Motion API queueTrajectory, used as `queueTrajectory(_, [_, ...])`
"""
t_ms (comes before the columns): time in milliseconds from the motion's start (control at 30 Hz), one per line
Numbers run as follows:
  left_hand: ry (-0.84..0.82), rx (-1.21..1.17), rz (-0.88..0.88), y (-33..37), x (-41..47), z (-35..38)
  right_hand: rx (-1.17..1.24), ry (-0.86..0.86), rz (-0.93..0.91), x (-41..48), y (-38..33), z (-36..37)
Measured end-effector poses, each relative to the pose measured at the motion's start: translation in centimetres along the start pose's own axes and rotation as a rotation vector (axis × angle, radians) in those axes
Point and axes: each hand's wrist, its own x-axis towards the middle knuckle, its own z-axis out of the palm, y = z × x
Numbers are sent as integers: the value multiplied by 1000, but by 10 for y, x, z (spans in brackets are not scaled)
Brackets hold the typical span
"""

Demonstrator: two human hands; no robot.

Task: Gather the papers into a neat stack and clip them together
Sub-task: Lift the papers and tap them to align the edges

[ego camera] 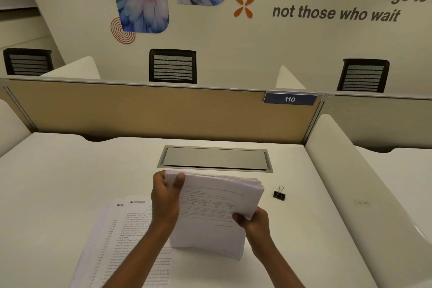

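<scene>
While I am watching through the head camera, I am working across the white desk (58,182) from its left side to its right. Farthest left, the loose printed sheets (131,236) are lying flat and fanned, their edges out of line, partly running under my left forearm; they are not yet part of the bundle. Next, my left hand (166,196) is gripping the far left corner of the held stack (215,213), thumb pressing on the top sheet and fingers curled behind. That stack is tilting up off the desk with its near edge resting on or just above the surface; I cannot tell which. My right hand (254,220) is pinching the stack's right side, thumb on top, fingers closed beneath.

I am judging the bundle as light but floppy: thin sheets that are bowing, sliding over one another and splaying at the far right corner, where the edges are visibly stepping apart. Holding it by two opposite edges seems right, loosely enough for tapping the sheets square, firmly enough to stop them fanning.

Just right of the stack, clear of it, the black binder clip (279,194) is sitting on the desk with its wire handles up. It looks stiff and springy, best squeezed by the handles.

No open container is showing; the closed metal cable hatch (215,158) beyond the stack is hiding whatever it holds.
</scene>
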Motion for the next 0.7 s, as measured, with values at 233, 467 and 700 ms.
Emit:
queueTrajectory(233, [-421,59,-208,-57,18,-26,35,51,54,3,-6,9])
queueTrajectory(467, [-416,-61,-234,-68,16,-16,100,112,34,4,-8,11])
queueTrajectory(700, [-381,-174,-236,-69,10,-5,24,157,-56,2,-8,5])
